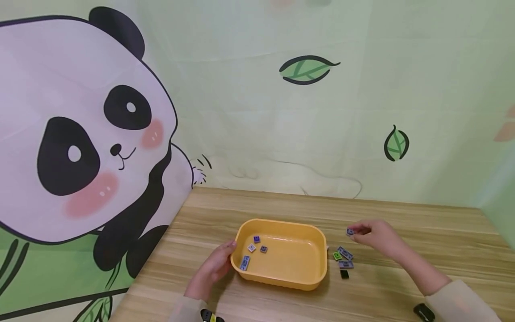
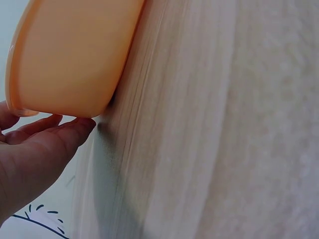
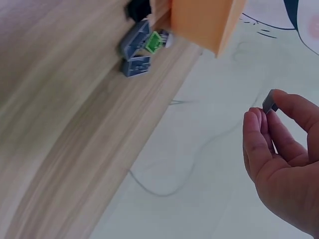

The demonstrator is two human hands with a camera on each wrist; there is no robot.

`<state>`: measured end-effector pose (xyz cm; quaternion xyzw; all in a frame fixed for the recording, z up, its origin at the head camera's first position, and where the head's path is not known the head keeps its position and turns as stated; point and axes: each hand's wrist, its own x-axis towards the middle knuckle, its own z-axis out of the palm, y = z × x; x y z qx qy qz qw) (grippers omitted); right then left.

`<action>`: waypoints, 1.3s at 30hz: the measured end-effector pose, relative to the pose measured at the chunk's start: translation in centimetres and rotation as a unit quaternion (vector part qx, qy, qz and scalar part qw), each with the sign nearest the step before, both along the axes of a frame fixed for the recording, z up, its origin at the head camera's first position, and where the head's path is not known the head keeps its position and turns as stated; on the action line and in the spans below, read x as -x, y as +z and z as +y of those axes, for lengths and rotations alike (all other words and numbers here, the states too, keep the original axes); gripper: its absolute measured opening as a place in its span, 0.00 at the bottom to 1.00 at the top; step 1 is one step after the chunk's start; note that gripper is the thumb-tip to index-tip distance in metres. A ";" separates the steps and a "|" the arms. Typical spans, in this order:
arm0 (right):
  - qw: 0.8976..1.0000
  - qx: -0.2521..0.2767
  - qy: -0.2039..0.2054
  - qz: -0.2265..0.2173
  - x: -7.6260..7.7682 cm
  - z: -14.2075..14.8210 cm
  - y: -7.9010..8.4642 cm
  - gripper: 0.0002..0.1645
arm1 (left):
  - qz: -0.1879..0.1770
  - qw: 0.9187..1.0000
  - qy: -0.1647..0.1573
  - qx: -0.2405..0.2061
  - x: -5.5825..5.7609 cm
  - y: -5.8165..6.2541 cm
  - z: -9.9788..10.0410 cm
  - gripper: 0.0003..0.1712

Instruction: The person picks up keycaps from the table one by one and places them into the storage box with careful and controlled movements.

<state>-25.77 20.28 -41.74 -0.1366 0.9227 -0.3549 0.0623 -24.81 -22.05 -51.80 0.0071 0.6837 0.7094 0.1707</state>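
Observation:
A yellow plastic tray (image 1: 281, 283) stands on the wooden table. My left hand (image 1: 216, 267) holds its left end, with a finger or thumb at the rim; in the left wrist view, fingers (image 2: 60, 137) touch the tray's outer wall (image 2: 70, 64). Right of the tray and raised above the table, my right hand (image 1: 378, 237) pinches a small blue-grey toy brick (image 1: 350, 232) between thumb and fingertips. That brick (image 3: 269, 102) also shows in the right wrist view. Inside the tray lie a purple-blue brick (image 1: 256, 239), a white brick (image 1: 251, 247), a grey brick (image 1: 263, 249) and a long blue-grey brick (image 1: 244, 263).
Loose by the tray's right side are two long blue-grey bricks (image 1: 345, 253), a green brick (image 1: 337, 256) and a black brick (image 1: 344, 274). A whitish piece (image 3: 167, 39) sits close against the tray. Behind the table (image 1: 386, 290) hangs a panda-printed cloth (image 1: 249, 112).

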 end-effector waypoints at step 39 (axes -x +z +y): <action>0.994 0.009 0.109 -0.028 2.0 -5.5 3.8 0.18 | 0.004 1.000 0.010 -0.001 -0.1 -0.7 -0.6 0.37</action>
